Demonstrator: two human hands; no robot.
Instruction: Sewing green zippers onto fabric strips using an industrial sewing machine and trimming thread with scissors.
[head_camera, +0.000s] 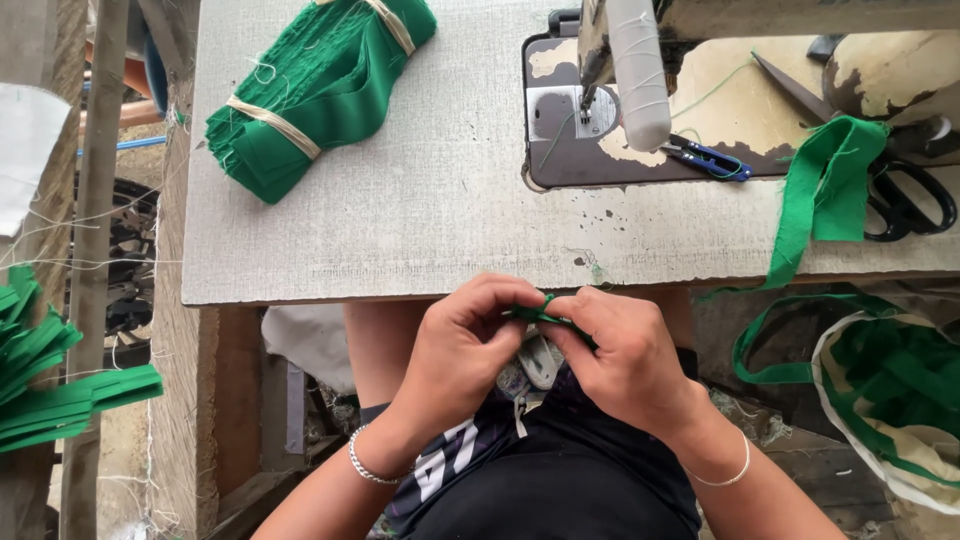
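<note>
Pinched between the fingertips of both hands, left hand (462, 345) and right hand (625, 355), a small green fabric strip (545, 313) sits just below the near edge of the sewing table (420, 200). It looks light, soft and floppy, best held by its folded edge. Right of the table, a white bag (850, 390) holds more green strips (905, 375).

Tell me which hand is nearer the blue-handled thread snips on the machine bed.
Right. The right hand sits below the thread snips, slightly left of them, off the table edge. The left hand is farther left. Both pinch a small green fabric strip over the lap.
</note>
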